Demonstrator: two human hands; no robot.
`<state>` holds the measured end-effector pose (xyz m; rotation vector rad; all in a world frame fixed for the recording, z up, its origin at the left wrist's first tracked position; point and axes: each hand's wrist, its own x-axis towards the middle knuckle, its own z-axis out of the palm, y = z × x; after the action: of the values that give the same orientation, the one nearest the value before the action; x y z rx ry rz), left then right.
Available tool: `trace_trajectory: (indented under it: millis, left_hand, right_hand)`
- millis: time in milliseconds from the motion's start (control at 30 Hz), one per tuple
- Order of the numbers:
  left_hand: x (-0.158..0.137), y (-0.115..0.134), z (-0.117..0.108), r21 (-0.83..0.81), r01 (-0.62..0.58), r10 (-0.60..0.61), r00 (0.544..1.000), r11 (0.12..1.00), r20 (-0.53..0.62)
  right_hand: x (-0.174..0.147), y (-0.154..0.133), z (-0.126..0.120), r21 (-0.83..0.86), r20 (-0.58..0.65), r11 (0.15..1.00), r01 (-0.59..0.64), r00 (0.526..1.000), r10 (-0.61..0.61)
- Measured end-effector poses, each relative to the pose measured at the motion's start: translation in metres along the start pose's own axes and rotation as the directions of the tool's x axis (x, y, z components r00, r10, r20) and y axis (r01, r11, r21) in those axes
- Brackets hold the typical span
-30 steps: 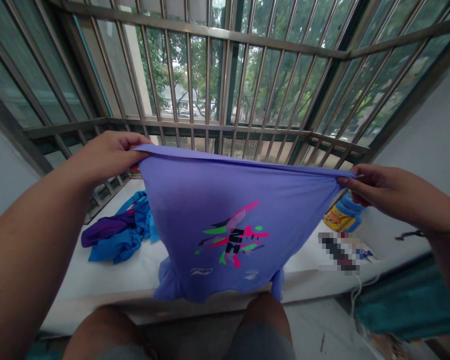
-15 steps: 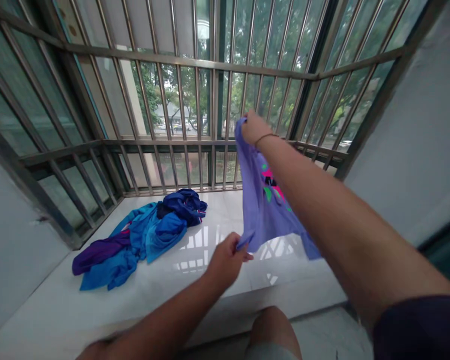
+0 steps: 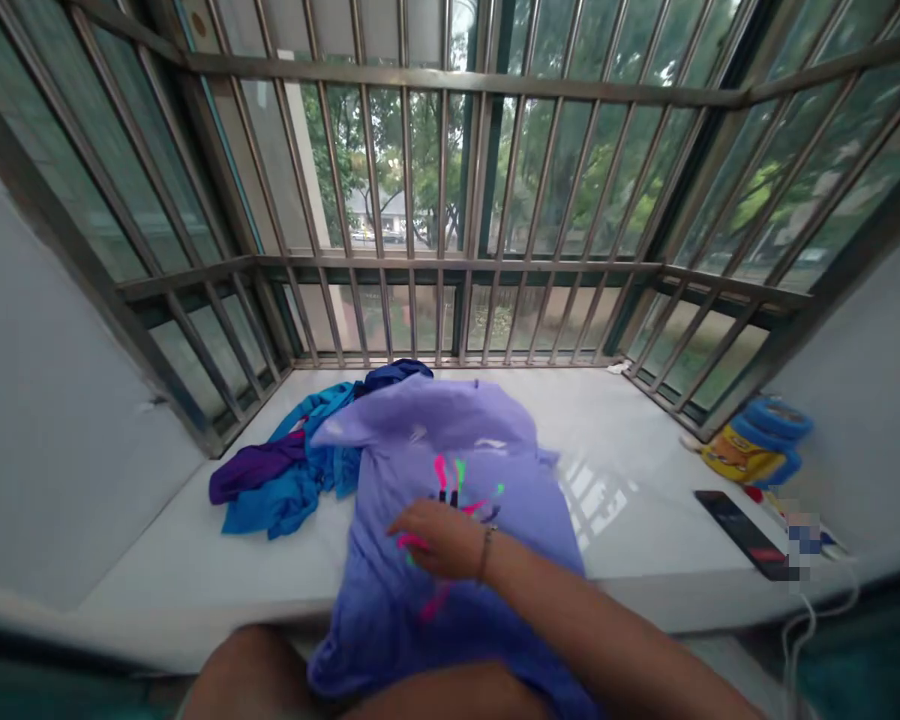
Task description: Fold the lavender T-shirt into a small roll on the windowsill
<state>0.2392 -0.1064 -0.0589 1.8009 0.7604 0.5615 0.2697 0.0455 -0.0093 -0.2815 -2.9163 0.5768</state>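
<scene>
A purple T-shirt (image 3: 465, 420) with a pink, green and black print lies spread over the white window ledge, its near end hanging over the front edge toward my legs. My right hand (image 3: 442, 540), with a thin bracelet at the wrist, is over the print at the shirt's middle. Its fingers point left, stretched out and slightly blurred, and nothing shows in them. At the bottom edge a bare limb crosses the shirt, perhaps my left forearm; the left hand itself does not show.
A heap of blue clothes (image 3: 270, 510) with a purple garment (image 3: 255, 468) lies left, partly behind the shirt. On the right are a blue and yellow jug (image 3: 757, 445), a dark phone (image 3: 742, 535) and a white cable (image 3: 787, 640). Metal bars (image 3: 450, 265) line the window.
The shirt, held up by both hands at the right, has come down onto the ledge at the middle. My right hand has let go of its edge. The view has turned right.
</scene>
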Motion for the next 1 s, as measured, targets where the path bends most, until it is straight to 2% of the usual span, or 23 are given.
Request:
trace_trajectory:
  millis: [33,67,100,133,200,233,300,467,633,700,767,867,1000]
  left_hand:
    - [-0.01,-0.007,-0.007,0.017,0.023,-0.022,0.999,1.0,-0.025]
    - [-0.019,-0.016,-0.015,0.06,0.068,-0.063,0.994,0.996,-0.084]
    - [-0.028,-0.025,-0.024,0.12,0.132,-0.111,0.981,0.984,-0.161]
    - [-0.035,-0.036,-0.034,0.225,0.227,-0.162,0.947,0.948,-0.276]
    - [-0.049,-0.058,-0.054,0.42,0.434,-0.215,0.854,0.797,-0.473]
    - [-0.054,-0.069,-0.063,0.484,0.486,-0.204,0.827,0.728,-0.524]
    - [-0.06,-0.087,-0.079,0.545,0.514,-0.135,0.797,0.662,-0.588]
    - [-0.062,-0.104,-0.104,0.563,0.486,0.086,0.701,0.669,-0.708]
    - [-0.061,-0.113,-0.128,0.58,0.53,0.161,0.637,0.618,-0.754]
    - [-0.062,-0.12,-0.139,0.587,0.554,0.158,0.634,0.59,-0.757]
    - [-0.06,-0.124,-0.152,0.605,0.564,0.148,0.651,0.561,-0.744]
    - [-0.045,-0.122,-0.175,0.656,0.548,0.111,0.718,0.519,-0.687]
    - [0.001,-0.108,-0.209,0.737,0.515,0.007,0.818,0.437,-0.575]
  right_hand:
    - [-0.017,0.015,0.014,-0.023,-0.081,0.993,-0.116,0.99,0.114]
    - [-0.034,0.031,0.025,-0.056,-0.156,0.959,-0.276,0.952,0.265]
    - [-0.049,0.046,0.034,-0.087,-0.182,0.905,-0.416,0.9,0.396]
    - [-0.063,0.06,0.041,-0.114,-0.18,0.848,-0.517,0.851,0.494]
    - [-0.085,0.082,0.049,-0.157,-0.151,0.785,-0.599,0.8,0.581]
    - [-0.092,0.089,0.05,-0.169,-0.132,0.774,-0.61,0.792,0.596]
    - [-0.1,0.097,0.052,-0.179,-0.109,0.772,-0.61,0.792,0.6]
    - [-0.114,0.1,0.053,-0.18,-0.103,0.794,-0.581,0.814,0.572]
    - [-0.154,0.11,0.046,-0.172,-0.079,0.845,-0.506,0.862,0.501]
    - [-0.176,0.116,0.041,-0.176,-0.071,0.85,-0.496,0.868,0.492]
    - [-0.198,0.119,0.036,-0.187,-0.073,0.842,-0.506,0.862,0.502]
    - [-0.22,0.116,0.033,-0.198,-0.082,0.82,-0.537,0.843,0.532]
    - [-0.225,0.107,0.032,-0.188,-0.09,0.805,-0.563,0.826,0.556]
